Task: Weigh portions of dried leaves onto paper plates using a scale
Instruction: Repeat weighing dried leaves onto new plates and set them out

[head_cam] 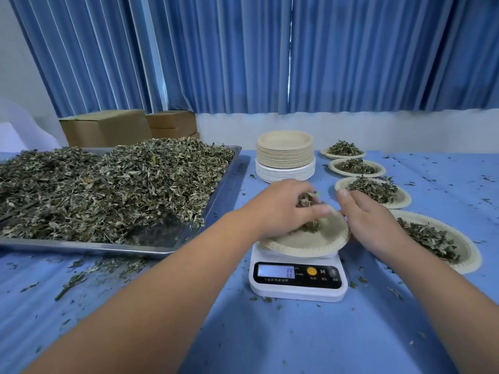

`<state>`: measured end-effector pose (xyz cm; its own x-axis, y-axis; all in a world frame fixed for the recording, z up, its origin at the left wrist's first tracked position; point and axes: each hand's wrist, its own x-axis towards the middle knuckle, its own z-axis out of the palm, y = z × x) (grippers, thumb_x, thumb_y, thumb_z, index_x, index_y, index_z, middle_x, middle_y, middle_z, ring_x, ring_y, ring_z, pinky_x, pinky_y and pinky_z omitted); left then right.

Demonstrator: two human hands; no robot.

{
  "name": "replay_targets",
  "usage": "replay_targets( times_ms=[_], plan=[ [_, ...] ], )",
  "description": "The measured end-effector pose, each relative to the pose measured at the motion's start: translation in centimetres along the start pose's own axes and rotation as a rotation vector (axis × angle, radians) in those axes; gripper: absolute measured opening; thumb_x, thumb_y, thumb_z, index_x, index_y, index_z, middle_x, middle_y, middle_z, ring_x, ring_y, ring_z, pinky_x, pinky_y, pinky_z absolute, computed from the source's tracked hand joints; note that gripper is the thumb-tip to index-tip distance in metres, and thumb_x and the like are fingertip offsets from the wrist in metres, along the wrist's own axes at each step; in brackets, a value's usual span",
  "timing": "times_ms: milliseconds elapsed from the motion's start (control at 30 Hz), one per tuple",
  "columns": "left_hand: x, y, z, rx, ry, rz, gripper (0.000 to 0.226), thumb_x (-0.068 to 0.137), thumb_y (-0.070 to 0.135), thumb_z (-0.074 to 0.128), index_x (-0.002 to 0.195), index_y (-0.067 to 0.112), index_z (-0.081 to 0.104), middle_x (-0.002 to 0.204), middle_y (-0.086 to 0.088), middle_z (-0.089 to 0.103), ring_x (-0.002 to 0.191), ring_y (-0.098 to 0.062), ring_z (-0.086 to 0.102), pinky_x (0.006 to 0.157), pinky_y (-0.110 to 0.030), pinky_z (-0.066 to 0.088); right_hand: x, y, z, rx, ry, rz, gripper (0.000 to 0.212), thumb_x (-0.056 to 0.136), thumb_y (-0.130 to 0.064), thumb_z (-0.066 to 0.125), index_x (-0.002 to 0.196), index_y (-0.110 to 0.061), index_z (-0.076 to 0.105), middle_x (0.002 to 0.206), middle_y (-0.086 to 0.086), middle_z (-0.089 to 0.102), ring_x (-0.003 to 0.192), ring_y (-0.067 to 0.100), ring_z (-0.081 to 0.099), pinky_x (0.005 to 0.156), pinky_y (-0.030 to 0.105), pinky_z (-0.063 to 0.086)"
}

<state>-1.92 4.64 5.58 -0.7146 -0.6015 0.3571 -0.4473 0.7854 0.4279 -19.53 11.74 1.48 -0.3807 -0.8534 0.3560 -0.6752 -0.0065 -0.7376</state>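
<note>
Dried leaves (306, 200) are gripped in the left hand (280, 209) above the paper plate (310, 242) on the scale (297, 290). Right hand (372, 222) touches the plate rim; whether it grips, I cannot tell.

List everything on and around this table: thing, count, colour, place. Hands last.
tray: one, silver metal, left on the table
dried leaves: one big heap, green-brown, in the tray
scale: one, white with black panel, centre front
plate on scale: one, beige, few leaves in it
filled plates: four, beige, row at right
plate stack: one, beige over white, behind the scale
boxes: several, brown cardboard, behind the tray
curtains: blue, along the back
table cover: blue, strewn with leaf bits
left hand: grips a clump of leaves over the plate on scale
right hand: fingers relaxed, at that plate's right edge
</note>
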Motion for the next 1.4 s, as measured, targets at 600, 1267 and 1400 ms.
replay_targets(
  times_ms=[600,1267,1400],
  plan=[
    [-1.7,-15.0,-6.4,0.261,-0.174,-0.524,0.067,0.096,0.064,0.022,0.151,0.027,0.030,0.157,-0.005,0.026,0.144,-0.024,0.026,0.118,-0.041,0.018,0.6,0.1,0.7,-0.063,-0.038,-0.011,0.048,0.098,-0.055,0.028,0.090,-0.016,0.055,0.087,-0.001,0.058,0.082,0.012,0.053,0.066,0.031,0.036],
    [-7.3,-11.9,-8.1,-0.054,-0.271,-0.716,0.098,0.067,0.089,0.008,0.145,0.038,0.040,0.158,0.007,0.026,0.145,-0.021,0.024,0.116,-0.045,0.015,0.5,0.2,0.2,-0.049,-0.031,-0.013,0.063,0.097,-0.057,0.027,0.111,-0.004,0.057,0.108,0.015,0.062,0.101,0.028,0.057,0.076,0.035,0.039],
    [-9.0,-11.0,-8.3,-0.115,-0.266,-0.636,0.104,0.062,0.096,0.021,0.148,0.039,0.033,0.155,0.016,0.025,0.135,-0.003,0.026,0.111,-0.034,0.018,0.3,0.1,0.1,-0.047,-0.024,-0.007,0.063,0.097,-0.057,0.027,0.113,-0.003,0.056,0.106,0.014,0.063,0.101,0.029,0.057,0.080,0.037,0.041]
  ],
)
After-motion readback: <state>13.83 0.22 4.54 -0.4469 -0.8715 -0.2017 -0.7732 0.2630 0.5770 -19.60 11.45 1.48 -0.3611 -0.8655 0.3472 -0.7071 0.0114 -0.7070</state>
